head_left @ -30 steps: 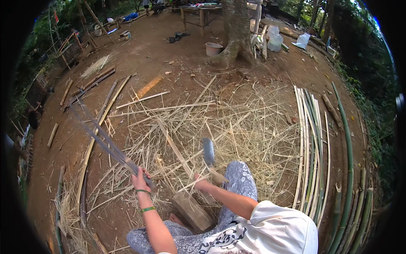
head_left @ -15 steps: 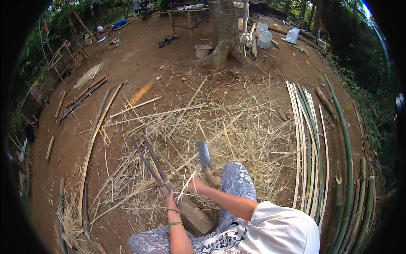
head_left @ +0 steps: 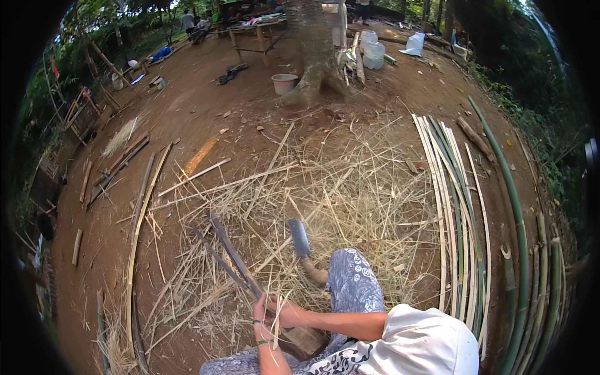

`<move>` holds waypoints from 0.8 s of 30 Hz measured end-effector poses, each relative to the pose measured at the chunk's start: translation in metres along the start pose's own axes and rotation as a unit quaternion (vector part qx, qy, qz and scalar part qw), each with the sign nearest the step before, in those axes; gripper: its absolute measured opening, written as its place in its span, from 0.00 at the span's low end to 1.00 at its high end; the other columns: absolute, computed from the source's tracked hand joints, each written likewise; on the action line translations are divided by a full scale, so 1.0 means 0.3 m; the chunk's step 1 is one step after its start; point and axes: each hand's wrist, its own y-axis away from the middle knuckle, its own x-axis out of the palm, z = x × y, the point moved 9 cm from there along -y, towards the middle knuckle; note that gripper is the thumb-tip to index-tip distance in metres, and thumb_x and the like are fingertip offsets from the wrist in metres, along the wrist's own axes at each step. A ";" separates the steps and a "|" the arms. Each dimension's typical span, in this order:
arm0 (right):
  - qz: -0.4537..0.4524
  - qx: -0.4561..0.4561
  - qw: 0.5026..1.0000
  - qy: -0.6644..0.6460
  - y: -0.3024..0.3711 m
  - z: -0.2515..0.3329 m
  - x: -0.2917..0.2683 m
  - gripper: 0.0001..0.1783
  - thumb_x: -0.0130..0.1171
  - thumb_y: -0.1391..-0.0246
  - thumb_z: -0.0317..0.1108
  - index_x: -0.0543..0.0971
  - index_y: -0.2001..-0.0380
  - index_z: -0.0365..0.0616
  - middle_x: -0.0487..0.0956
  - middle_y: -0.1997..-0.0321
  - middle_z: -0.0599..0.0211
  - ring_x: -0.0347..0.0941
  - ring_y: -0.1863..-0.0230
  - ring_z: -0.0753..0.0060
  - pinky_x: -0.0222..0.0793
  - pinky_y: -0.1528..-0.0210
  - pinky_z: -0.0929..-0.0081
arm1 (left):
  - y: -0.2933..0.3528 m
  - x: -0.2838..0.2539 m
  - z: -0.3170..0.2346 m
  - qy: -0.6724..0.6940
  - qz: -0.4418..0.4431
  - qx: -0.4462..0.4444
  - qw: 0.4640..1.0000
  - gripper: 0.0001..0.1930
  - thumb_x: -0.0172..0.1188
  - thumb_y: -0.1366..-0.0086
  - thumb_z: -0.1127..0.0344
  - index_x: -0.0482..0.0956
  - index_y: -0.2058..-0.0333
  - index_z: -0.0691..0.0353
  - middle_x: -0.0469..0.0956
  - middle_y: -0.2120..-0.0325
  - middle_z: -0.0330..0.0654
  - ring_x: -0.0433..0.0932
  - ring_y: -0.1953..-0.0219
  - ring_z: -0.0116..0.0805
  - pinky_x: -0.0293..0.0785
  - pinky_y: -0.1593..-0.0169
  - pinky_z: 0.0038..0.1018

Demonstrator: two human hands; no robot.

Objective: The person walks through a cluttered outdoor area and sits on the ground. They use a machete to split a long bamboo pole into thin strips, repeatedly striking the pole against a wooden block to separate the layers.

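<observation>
Bare brown ground (head_left: pixel 187 109) spreads out in the head view, bending toward a dark rim that swallows the corners. At the back, a tree trunk (head_left: pixel 314 59) is cut off by the upper edge; a wooden table (head_left: pixel 257 27) stands left of it, the items on top too small to make out. Distant people are only partly visible.

Pale shavings (head_left: pixel 350 194) litter the middle. A blade with a curved handle (head_left: pixel 299 239) lies on them, near the person's knee. Long pale and green strips (head_left: pixel 451 225) lie to the right, beside green poles (head_left: pixel 516 219) that run out past the lower edge.

The left hand (head_left: pixel 259 310) is closed around the near end of a dark forked stick (head_left: pixel 230 250), whose two prongs point away to the upper left. The right hand (head_left: pixel 290 314) sits against it, fingers curled — its exact grip cannot be told. Thin pale strips (head_left: pixel 277 325) cross between the hands, and a wooden block (head_left: pixel 306 340) shows below, partly covered by the forearms.
</observation>
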 end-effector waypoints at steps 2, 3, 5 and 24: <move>0.087 0.069 0.994 -0.007 0.026 -0.061 0.033 0.21 0.65 0.52 0.39 0.78 0.58 0.36 0.75 0.51 0.42 0.75 0.54 0.42 0.74 0.53 0.56 | -0.012 0.010 0.036 0.056 -0.031 -0.027 0.998 0.16 0.54 0.31 0.53 0.79 0.64 0.62 0.81 0.73 0.43 0.82 0.71 0.37 0.80 0.69 0.34; 0.114 0.126 0.983 -0.069 0.016 0.024 -0.065 0.16 0.66 0.53 0.38 0.80 0.66 0.36 0.79 0.56 0.48 0.77 0.59 0.47 0.75 0.57 0.60 | 0.000 -0.030 0.036 0.054 -0.065 -0.022 0.996 0.15 0.54 0.31 0.56 0.78 0.63 0.64 0.81 0.72 0.44 0.82 0.71 0.39 0.79 0.69 0.35; 0.140 0.089 0.985 -0.046 -0.022 0.062 -0.147 0.15 0.66 0.52 0.37 0.81 0.65 0.36 0.81 0.61 0.52 0.78 0.62 0.52 0.75 0.58 0.62 | -0.025 -0.108 0.035 0.077 -0.060 -0.015 0.995 0.14 0.55 0.31 0.57 0.78 0.63 0.64 0.82 0.71 0.45 0.82 0.71 0.39 0.79 0.68 0.36; -0.483 0.189 0.813 -0.265 -0.247 -0.753 -1.852 0.17 0.50 0.36 0.41 0.79 0.53 0.42 0.82 0.59 0.59 0.72 0.68 0.68 0.71 0.68 0.69 | 0.067 -0.042 -0.117 0.081 -0.035 0.001 0.996 0.18 0.60 0.32 0.60 0.73 0.56 0.71 0.81 0.66 0.51 0.80 0.71 0.34 0.81 0.66 0.24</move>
